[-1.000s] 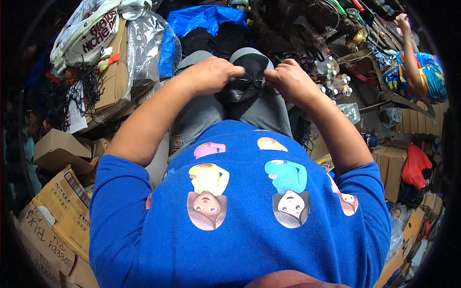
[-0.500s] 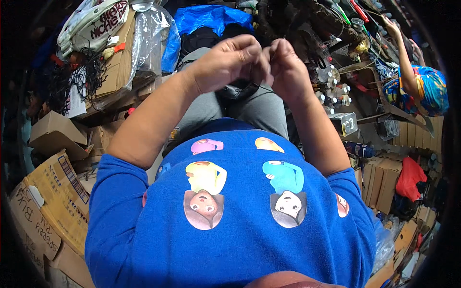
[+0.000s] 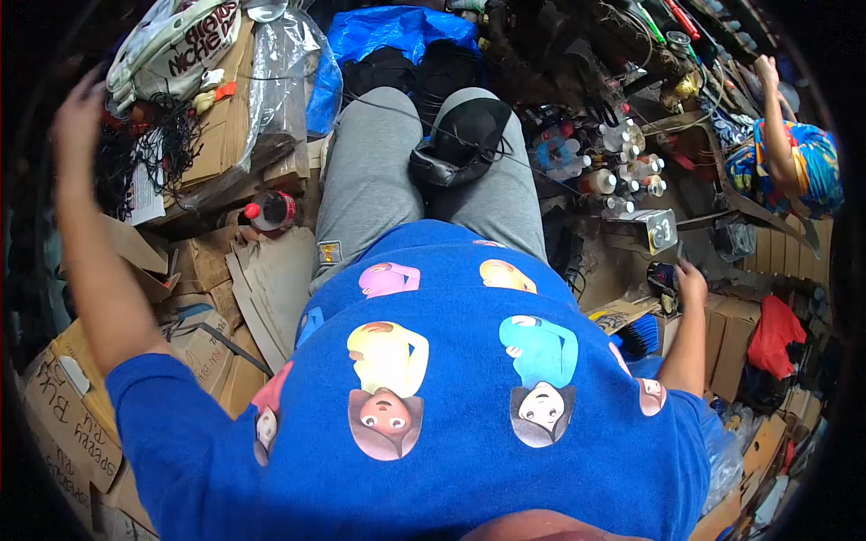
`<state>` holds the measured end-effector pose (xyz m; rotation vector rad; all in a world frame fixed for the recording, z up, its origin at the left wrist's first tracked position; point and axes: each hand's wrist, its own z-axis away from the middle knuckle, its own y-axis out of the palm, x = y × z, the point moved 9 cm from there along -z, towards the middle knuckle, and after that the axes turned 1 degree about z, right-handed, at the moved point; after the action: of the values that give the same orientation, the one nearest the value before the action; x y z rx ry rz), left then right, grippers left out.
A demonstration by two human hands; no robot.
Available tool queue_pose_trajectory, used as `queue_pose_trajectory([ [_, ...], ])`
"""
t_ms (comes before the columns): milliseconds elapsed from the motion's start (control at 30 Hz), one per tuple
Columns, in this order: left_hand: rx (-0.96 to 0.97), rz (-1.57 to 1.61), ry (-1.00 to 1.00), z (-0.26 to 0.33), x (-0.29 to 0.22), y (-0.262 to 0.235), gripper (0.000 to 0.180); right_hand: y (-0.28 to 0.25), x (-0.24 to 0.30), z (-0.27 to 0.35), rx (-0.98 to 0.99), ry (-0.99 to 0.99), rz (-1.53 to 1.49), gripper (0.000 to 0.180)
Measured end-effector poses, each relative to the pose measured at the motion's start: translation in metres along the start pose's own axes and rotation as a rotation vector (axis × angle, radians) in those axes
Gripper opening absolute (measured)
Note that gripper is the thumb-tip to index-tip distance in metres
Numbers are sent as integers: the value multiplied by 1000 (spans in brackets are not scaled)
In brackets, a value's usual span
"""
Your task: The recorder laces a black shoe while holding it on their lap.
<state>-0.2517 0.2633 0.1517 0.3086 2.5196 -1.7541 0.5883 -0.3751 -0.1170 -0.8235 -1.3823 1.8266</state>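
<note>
A black shoe lies across my lap between my knees, with thin dark cord over it. A dark line of cord runs from the shoe toward the upper left; its far end is hard to follow. My left hand is stretched far out to the left beside the white printed bag, its fingers smeared by motion. Low at my right side, my right hand is closed, fingers pinched near a small pale sliver. What it grips is too small to name.
Tangled black cords hang by a cardboard stack at left. A red-capped bottle stands beside my leg. Several plastic bottles and a clear square container are at right. Another person's arm shows at far right.
Both hands were together above the shoe. They have parted: the left swung far out to the upper left, the right down to my right side. The shoe is now uncovered.
</note>
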Motion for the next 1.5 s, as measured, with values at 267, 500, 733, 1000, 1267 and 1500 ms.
queue_pose_trajectory([
  [267,594,861,765,235,-298,165,26,-38,452,136,612,-763,-1134,42],
  [500,755,833,436,182,-214,192,25,-37,402,89,580,-519,-1146,23],
  [733,375,1185,-89,117,-55,195,34,17,288,44,705,-216,-1217,22],
  [1000,633,885,879,219,-338,152,46,-93,454,104,154,-864,-832,20],
  [1267,898,618,996,230,-395,190,33,-98,492,104,68,-1082,-662,18],
  [1500,1269,771,877,240,-392,212,33,-81,497,114,188,-1066,-772,19],
])
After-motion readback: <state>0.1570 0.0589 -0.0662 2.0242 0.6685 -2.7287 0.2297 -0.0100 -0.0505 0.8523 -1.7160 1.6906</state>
